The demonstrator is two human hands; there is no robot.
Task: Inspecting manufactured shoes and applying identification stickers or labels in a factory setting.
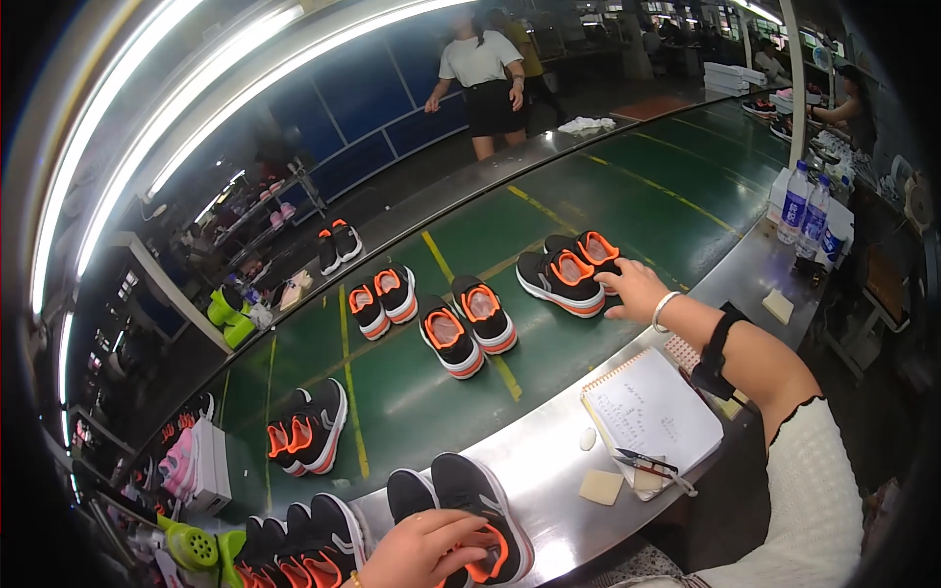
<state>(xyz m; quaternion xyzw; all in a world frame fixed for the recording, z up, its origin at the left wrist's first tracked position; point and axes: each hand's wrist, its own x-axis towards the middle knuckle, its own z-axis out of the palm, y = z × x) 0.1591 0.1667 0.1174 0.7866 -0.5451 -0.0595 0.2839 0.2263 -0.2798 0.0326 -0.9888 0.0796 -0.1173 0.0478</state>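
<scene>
At the near bench edge, my left hand [431,549] has its fingers bent over the orange-lined collar of a black sneaker [470,485], gripping it there. A matching sneaker [410,490] stands against its left side. Farther off to the right, my right hand [639,294] reaches over the green belt to a pair of black sneakers. Its thumb and fingers are apart at the heel of the right sneaker [596,247]; the hand partly hides that heel. The left sneaker [559,279] of this pair sits just beside it.
More black-and-orange pairs stand on the green conveyor belt [588,392], including a middle pair [466,328]. Several sneakers [328,529] line the bench at lower left. A notebook [652,412], pens [647,463] and water bottles [796,204] occupy the right side. A person [480,73] stands beyond the belt.
</scene>
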